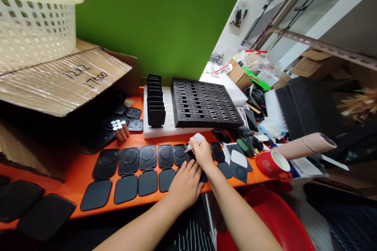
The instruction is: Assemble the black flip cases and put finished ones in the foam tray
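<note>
A row of several open black hinged cases (138, 168) lies along the orange table (73, 180). My right hand (202, 152) is closed around a small white squeeze bottle (194, 140), its nozzle pointing down-left at the round recess of a case (180, 153). My left hand (185, 185) lies flat with fingers stretched out, pressing on the lower half of that case near the table's front edge.
A black foam tray (206, 104) and a stack of black pieces (155, 102) sit on white foam behind. Metal discs (120, 127), a cardboard box (59, 78) under a white basket (32, 11), a red mug (272, 164), a cardboard tube (306, 146) and clutter surround.
</note>
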Action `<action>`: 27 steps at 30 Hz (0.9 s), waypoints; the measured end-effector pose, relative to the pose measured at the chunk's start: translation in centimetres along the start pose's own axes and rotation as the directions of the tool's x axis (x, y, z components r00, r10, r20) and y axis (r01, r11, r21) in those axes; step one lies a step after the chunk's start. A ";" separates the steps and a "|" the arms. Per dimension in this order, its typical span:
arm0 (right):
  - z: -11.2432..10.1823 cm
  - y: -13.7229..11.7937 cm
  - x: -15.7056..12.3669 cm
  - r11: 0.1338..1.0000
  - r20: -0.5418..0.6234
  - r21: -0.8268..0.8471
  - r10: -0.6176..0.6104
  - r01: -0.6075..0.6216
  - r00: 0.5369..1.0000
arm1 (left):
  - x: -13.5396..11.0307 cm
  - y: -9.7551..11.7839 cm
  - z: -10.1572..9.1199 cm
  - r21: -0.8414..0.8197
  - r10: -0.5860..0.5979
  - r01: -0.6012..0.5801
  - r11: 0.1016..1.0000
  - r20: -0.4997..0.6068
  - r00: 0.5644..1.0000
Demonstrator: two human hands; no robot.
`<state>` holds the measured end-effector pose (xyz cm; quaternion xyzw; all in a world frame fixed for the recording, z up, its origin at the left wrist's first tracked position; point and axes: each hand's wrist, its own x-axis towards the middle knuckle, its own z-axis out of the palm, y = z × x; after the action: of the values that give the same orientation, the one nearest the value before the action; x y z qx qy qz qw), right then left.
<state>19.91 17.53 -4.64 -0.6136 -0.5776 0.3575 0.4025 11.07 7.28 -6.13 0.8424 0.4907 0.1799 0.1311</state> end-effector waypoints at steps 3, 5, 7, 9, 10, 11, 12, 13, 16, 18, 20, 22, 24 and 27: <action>0.7 -0.3 0.2 0.980 0.002 0.178 0.090 -0.089 0.996 | 0.0 0.0 0.1 0.014 0.010 -0.010 1.000 -0.009 1.000; 1.6 -0.7 0.1 0.958 0.023 0.265 0.102 -0.104 0.995 | 0.0 -0.1 0.2 0.025 0.012 -0.012 1.000 -0.016 1.000; 2.5 -1.0 0.1 0.950 0.049 0.295 0.090 -0.101 0.995 | 0.0 -0.1 0.2 0.031 0.019 -0.019 0.999 -0.018 1.000; 3.3 -1.3 0.1 0.955 0.068 0.278 0.082 -0.098 0.994 | 0.1 -0.1 0.1 0.034 0.032 -0.032 0.999 -0.017 0.999; 3.5 -1.3 0.1 0.963 0.074 0.252 0.077 -0.093 0.994 | 0.1 -0.1 0.1 0.035 0.041 -0.040 0.999 -0.018 0.999; 3.8 -1.2 0.1 0.973 0.081 0.215 0.068 -0.084 0.994 | 0.1 -0.2 0.1 0.036 0.048 -0.048 0.998 -0.020 0.999; 3.9 -1.2 0.2 0.982 0.088 0.173 0.056 -0.071 0.995 | 0.1 -0.2 0.1 0.038 0.055 -0.054 0.998 -0.025 0.998; 4.0 -1.0 0.3 0.989 0.090 0.134 0.045 -0.057 0.995 | 0.1 -0.2 0.1 0.039 0.061 -0.060 0.997 -0.031 0.998; 4.1 -0.7 0.6 0.996 0.067 0.081 0.022 -0.028 0.998 | 0.0 -0.3 0.1 0.040 0.068 -0.066 0.997 -0.054 0.996; 4.0 -0.8 0.7 0.993 0.036 0.114 0.035 -0.039 0.999 | 0.0 -0.3 0.2 0.041 0.060 -0.057 0.998 -0.066 0.996; 3.7 -1.2 0.6 0.978 0.016 0.195 0.068 -0.070 0.998 | 0.1 -0.2 0.3 0.044 0.050 -0.047 0.998 -0.073 0.996; 3.3 -1.8 0.4 0.955 0.025 0.281 0.090 -0.093 0.996 | 0.3 -0.1 0.4 0.049 0.044 -0.041 0.998 -0.078 0.996; 3.0 -2.4 0.0 0.940 0.059 0.325 0.087 -0.101 0.995 | 0.3 0.1 0.2 0.055 0.041 -0.037 0.998 -0.079 0.996; 3.1 -2.8 -0.7 0.945 0.128 0.311 0.070 -0.107 0.989 | -0.8 -0.2 -0.7 0.056 0.040 -0.035 0.998 -0.083 0.996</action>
<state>15.91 17.09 -3.38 -0.5449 -0.5068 0.4979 0.4453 10.24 6.74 -5.69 0.8465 0.4846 0.2039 0.0839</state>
